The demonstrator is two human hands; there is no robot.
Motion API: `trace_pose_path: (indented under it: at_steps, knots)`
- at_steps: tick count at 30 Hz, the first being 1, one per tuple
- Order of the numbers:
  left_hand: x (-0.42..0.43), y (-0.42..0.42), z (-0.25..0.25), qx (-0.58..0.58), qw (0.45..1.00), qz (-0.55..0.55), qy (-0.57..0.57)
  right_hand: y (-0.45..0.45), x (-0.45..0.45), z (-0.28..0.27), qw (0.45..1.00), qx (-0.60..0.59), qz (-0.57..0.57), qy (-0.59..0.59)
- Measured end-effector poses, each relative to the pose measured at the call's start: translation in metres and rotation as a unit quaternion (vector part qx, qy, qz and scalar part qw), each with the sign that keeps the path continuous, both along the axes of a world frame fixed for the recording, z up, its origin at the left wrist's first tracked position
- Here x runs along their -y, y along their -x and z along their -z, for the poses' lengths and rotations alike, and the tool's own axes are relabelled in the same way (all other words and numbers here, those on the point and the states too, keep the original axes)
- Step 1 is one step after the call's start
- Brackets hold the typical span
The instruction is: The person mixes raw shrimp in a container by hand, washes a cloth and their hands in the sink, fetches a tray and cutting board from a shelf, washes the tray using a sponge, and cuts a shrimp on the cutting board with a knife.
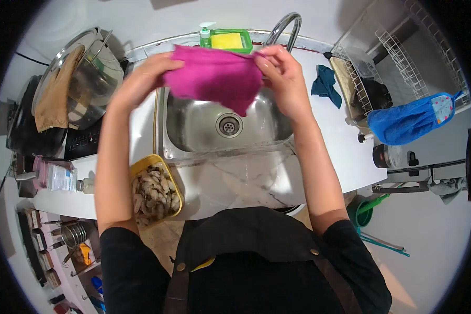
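A magenta cloth [214, 76] is stretched between my two hands above the far part of the sink [193, 125]. My left hand [149, 76] grips its left edge, with the fingertips partly hidden by the fabric. At the upper right corner, my right hand [281, 76] pinches the cloth between thumb and fingers. Behind the cloth stand a green soap bottle with a white pump [205, 36] and a yellow sponge [226, 41] in a green tray. The chrome faucet [293, 23] rises just beyond my right hand.
A yellow container of raw shrimp [177, 191] sits left of the sink's front edge. A large steel pot [97, 89] with a brown cloth [60, 99] stands at left. On the right are a dark teal cloth [326, 83], a dish rack [363, 91] and a blue hand towel [403, 123].
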State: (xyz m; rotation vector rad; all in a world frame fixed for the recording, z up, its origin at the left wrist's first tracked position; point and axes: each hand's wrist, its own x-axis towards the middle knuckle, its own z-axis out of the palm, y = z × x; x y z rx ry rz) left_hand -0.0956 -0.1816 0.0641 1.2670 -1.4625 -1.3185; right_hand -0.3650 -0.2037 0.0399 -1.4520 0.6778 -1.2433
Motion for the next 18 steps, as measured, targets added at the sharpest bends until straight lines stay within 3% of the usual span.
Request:
trace_pose_path:
  at_steps: [1,2,4,7,8,10,12,14,17,18]
  knots:
    - [-0.02,0.004,-0.025,0.01,0.998,-0.055,0.029,-0.012,0.001,-0.007,1.0,0.001,-0.015,0.006]
    - [-0.017,-0.012,-0.031,-0.001,0.999,-0.031,0.039,-0.024,0.004,-0.012,0.999,0.003,-0.031,0.013]
    - [-0.03,-0.019,-0.051,0.005,0.995,-0.083,0.048,-0.049,0.008,-0.012,0.998,0.012,-0.063,-0.001]
    - [0.007,-0.093,-0.01,0.219,0.966,-0.136,0.014,-0.069,0.014,0.012,0.994,0.012,-0.098,-0.053]
    - [0.011,-0.097,0.007,0.389,0.907,-0.145,0.077,-0.068,0.015,0.022,0.993,-0.034,-0.096,-0.061]
    - [0.007,-0.092,0.056,0.609,0.76,-0.167,0.152,-0.053,0.01,0.039,0.984,-0.13,-0.093,-0.074]
    - [0.02,-0.107,0.117,0.559,0.819,-0.028,0.124,-0.031,0.008,0.057,0.984,-0.143,-0.06,-0.089]
    - [0.023,-0.104,0.178,0.516,0.855,-0.035,-0.038,0.001,0.009,0.08,0.982,-0.155,-0.018,-0.105]
    - [0.023,-0.09,0.213,0.647,0.749,-0.137,0.042,0.055,0.012,0.099,0.972,-0.138,0.053,-0.181]
    - [0.032,-0.091,0.214,0.641,0.752,-0.141,0.054,0.068,0.01,0.099,0.969,-0.129,0.078,-0.196]
